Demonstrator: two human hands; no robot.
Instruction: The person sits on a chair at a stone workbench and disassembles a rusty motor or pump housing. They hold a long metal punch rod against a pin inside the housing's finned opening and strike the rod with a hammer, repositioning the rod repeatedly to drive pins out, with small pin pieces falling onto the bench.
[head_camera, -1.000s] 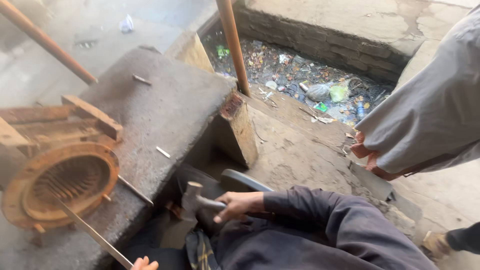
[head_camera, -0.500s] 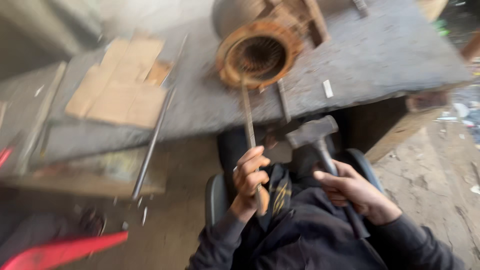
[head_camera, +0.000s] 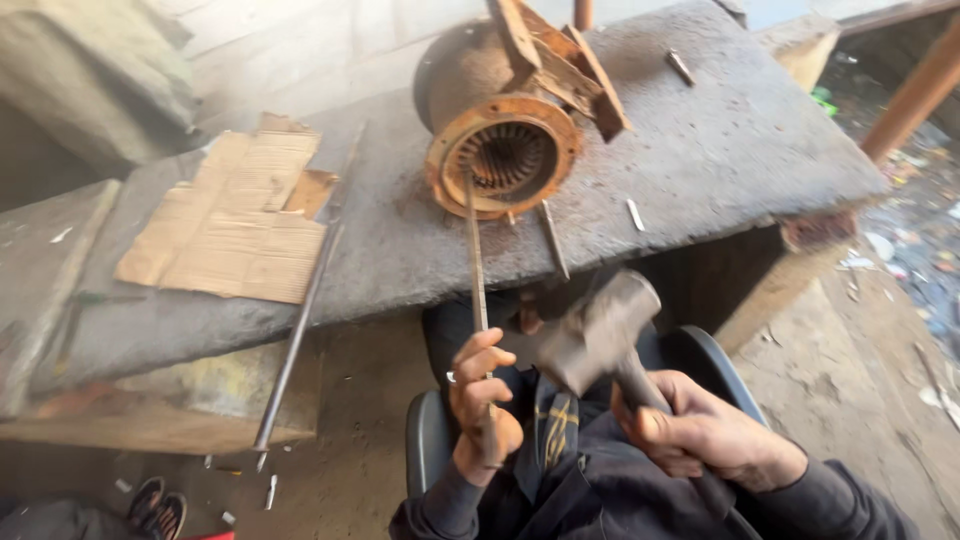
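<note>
At 12 o'clock on the stone slab (head_camera: 700, 170) lies a rusty motor housing (head_camera: 503, 150), open ring facing the person, wooden scraps (head_camera: 560, 60) jammed across its top. Left hand (head_camera: 482, 400) is clenched round the lower end of a long thin chisel rod (head_camera: 474, 255), whose tip sits at the ring's lower rim, approx 6 o'clock on the ring. Right hand (head_camera: 700, 435) grips the handle of a hammer (head_camera: 597, 330), head raised and blurred, w/ its face toward the rod's butt.

Judgement on doing it well: keep rod in line w/ the strike, tip seated firm on the rim so it can't skate; left thumb & fingers stay below the struck end; short square blows, not glancing ones.

Edges & room: slab's near edge runs just behind the hammer head, so the swing arc has little space at 12. A loose flat bar (head_camera: 552, 238) leans at the ring's 5 o'clock, just beside the rod. Long steel rod (head_camera: 300, 320) overhangs the slab at 9 o'clock, past cardboard (head_camera: 225, 225). Small metal bits (head_camera: 634, 213) lie at 2 o'clock. Open ground lies at 3 o'clock; sandals (head_camera: 155, 505) at 8.
</note>
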